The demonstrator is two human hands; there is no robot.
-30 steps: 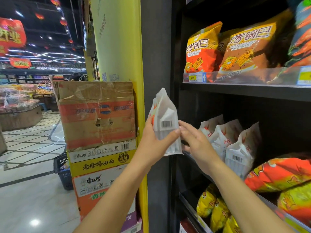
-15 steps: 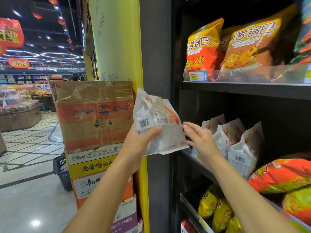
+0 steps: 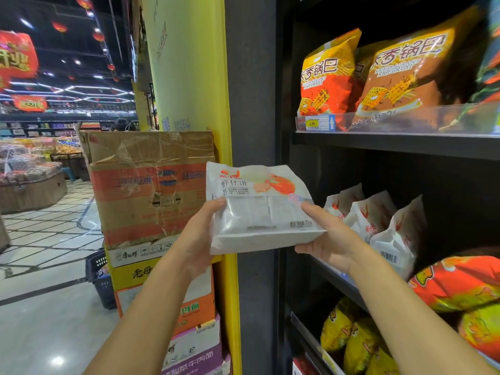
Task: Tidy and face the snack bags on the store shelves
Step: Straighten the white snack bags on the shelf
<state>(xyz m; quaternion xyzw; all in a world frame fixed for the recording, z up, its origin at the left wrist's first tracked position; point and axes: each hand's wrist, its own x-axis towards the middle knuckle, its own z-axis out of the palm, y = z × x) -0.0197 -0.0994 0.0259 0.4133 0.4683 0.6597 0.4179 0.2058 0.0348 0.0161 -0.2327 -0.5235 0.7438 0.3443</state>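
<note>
Snack bag (image 3: 259,212), glossy white crinkled plastic, flat and rectangular: left hand (image 3: 195,236) grips its left edge, right hand (image 3: 333,237) grips its lower right corner

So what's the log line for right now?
left hand: grips bag | right hand: grips bag | bag: off shelf, front showing

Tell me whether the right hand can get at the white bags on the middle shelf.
Probably, once freed: the right hand grips the packet together with the left hand. The shelf bags stand just beyond it, with nothing between.
</note>
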